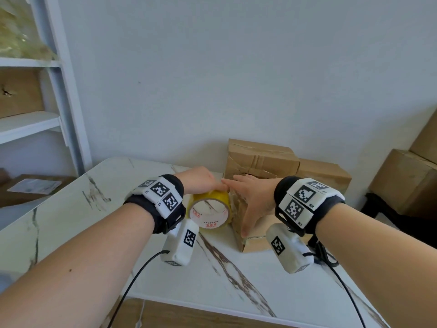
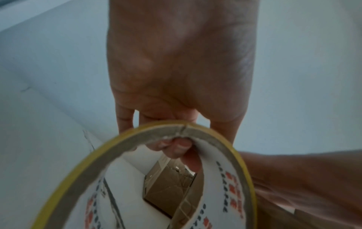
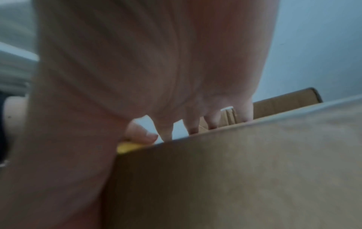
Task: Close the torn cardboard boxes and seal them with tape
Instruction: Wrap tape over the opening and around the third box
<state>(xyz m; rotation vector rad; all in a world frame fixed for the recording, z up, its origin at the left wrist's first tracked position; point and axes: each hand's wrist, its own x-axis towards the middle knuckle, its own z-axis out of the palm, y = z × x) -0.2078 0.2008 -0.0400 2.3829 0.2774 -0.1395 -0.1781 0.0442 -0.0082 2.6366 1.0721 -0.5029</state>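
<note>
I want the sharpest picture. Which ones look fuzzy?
Head view: sharp on the yellow tape roll and brown cardboard box, with curved edges. Left wrist view: the left hand is soft and dim. Right wrist view: blurriest, the right hand smeared.

We can only make out a few tiny codes: "R1" and "R2" on the white marker blocks of the right wristband point(image 1: 305, 202), something like "L1" on the left wristband point(image 1: 163, 195). The tape roll point(image 1: 211, 210) has red print inside its core, too blurry to read.
</note>
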